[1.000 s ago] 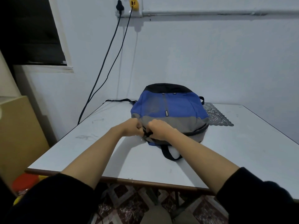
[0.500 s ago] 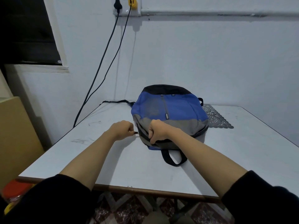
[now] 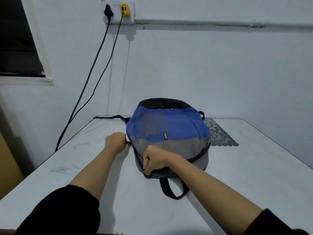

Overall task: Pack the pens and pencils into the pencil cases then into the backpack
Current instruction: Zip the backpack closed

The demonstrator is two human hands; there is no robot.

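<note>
1. The backpack [image 3: 169, 131], blue with a grey lower band and a black top, is lying flat on the white table [image 3: 250, 177] in the middle of the frame. Its black carry handle [image 3: 172, 190] is looping out toward the bottom edge.
2. The left hand [image 3: 116, 143] is sitting just left of the bag's left edge. Its fingers are curling tight into a fist and pinching the small zipper pull [image 3: 129, 144] there.
3. The right hand [image 3: 155, 160] is pressing down on the near grey rim at centre frame. Its fingers are curling under and gripping the grey fabric right beside the dark zip line.
4. That zip line is running from the pull down to the right hand and on around toward the bag's right side. I cannot tell whether it is closed.
5. Both forearms are reaching in bare from black sleeves at the bottom corners.
6. A grey lace mat [image 3: 219, 135] is lying right of centre, tucked partly under the bag.
7. Two dark cables [image 3: 94, 65] are hanging from the wall socket [image 3: 118, 12] at the upper left, dropping past the table's left edge.
</note>
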